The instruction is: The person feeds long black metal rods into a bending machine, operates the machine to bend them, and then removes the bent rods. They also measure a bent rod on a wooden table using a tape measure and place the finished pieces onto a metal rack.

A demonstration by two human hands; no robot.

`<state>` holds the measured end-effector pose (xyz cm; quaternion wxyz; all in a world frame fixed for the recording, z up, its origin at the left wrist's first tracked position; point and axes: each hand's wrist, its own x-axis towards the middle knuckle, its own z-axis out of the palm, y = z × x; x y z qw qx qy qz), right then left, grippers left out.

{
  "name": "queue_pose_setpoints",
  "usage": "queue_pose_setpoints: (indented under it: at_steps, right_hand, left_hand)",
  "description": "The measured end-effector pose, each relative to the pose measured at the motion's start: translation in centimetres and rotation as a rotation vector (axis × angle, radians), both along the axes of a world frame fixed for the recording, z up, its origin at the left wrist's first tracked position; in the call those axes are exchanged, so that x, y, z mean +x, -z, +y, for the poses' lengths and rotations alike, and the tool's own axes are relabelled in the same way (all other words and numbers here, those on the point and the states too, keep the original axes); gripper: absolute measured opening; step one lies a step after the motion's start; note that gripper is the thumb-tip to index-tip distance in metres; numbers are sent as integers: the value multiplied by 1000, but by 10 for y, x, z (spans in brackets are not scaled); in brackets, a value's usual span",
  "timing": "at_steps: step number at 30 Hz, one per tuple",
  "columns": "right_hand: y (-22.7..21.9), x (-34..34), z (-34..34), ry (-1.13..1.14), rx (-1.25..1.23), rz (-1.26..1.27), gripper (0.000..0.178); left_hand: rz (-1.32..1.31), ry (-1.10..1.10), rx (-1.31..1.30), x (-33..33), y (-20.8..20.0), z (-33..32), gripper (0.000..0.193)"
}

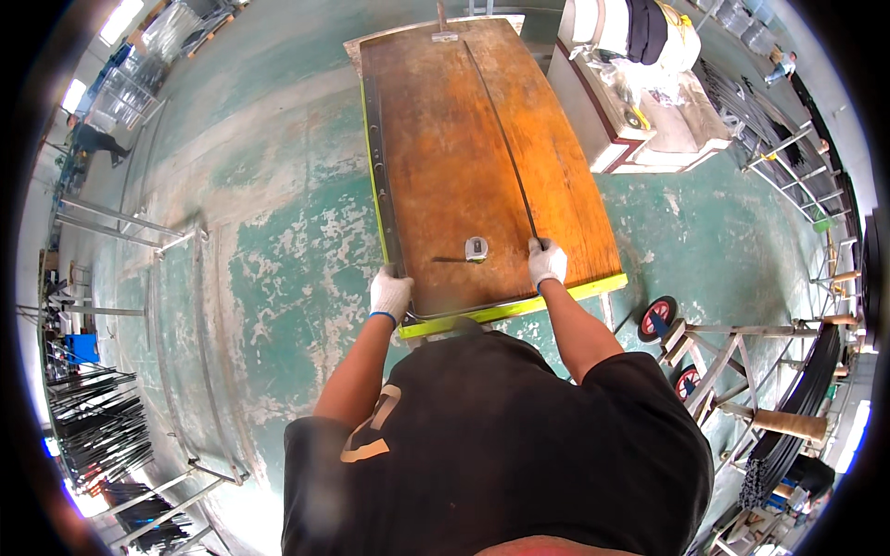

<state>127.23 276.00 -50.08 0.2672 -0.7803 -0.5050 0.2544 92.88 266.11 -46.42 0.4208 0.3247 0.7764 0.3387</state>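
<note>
Black and slender, a long straight strip (507, 144) lies lengthwise on the worn orange-brown wooden tabletop (436, 167), its near end grasped by the white-gloved right hand (548, 263), while the white-gloved left hand (390, 294), whose grip I cannot tell, is at the near left corner.

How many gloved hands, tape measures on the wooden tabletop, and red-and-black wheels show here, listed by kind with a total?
Gloved hands: 2 (left hand, right hand)
Tape measure: 1
Red-and-black wheels: 2
Total: 5
</note>
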Motion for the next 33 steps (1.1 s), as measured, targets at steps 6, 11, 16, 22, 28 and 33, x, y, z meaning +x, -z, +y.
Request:
queue_pose_setpoints:
  at_steps: [6, 11, 16, 22, 28, 33]
  right_hand:
    - [17, 5, 4, -66, 76, -84, 34]
    - [3, 8, -11, -237, 72, -349, 45]
    - [1, 19, -45, -271, -138, -406, 42]
    - [-3, 34, -44, -220, -164, -353, 34]
    - [7, 44, -56, -223, -100, -275, 38]
    - [4, 43, -58, -266, -107, -324, 40]
  left_hand:
    - [440, 315, 132, 7, 7, -21, 32]
    - [598, 691, 189, 45, -6, -31, 28]
    - [517, 875, 136, 41, 26, -39, 25]
    - [677, 994, 114, 49, 28, -36, 21]
    - [714, 1080, 22, 53, 24, -38, 20]
    - [692, 1084, -21, 54, 39, -36, 27]
